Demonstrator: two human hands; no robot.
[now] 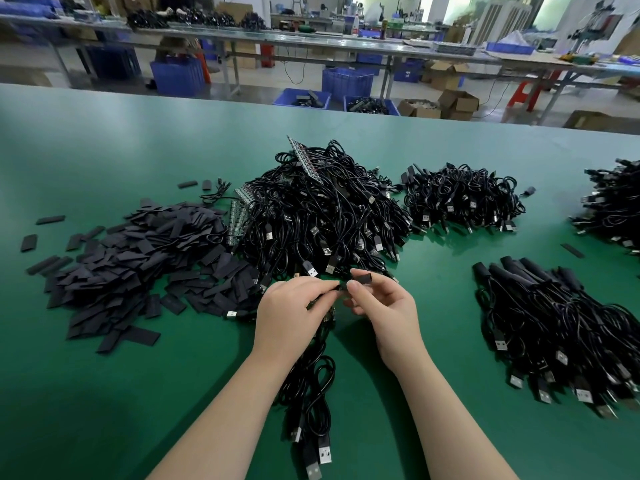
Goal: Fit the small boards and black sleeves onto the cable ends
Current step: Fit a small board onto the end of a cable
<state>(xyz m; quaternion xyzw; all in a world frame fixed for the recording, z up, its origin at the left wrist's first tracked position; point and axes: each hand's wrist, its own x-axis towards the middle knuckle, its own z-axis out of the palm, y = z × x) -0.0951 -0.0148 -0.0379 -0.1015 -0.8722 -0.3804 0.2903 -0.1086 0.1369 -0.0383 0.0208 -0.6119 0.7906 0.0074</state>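
We are pinching a black sleeve [362,279] in our right hand [382,311] and a cable end [341,287] in our left hand [294,306], just in front of the cable heap [322,209]; misalignment risks snagging.

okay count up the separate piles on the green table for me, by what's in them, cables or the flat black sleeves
Loose cable piles: 3, the big middle pile, the smaller pile to its right, and the pile at the right edge.
Piles of cables with sleeves on: 1, at near right.
Flat sleeve piles: 1, at left.
Total: 5 piles.

No text, label, brand or number is legible anywhere here.
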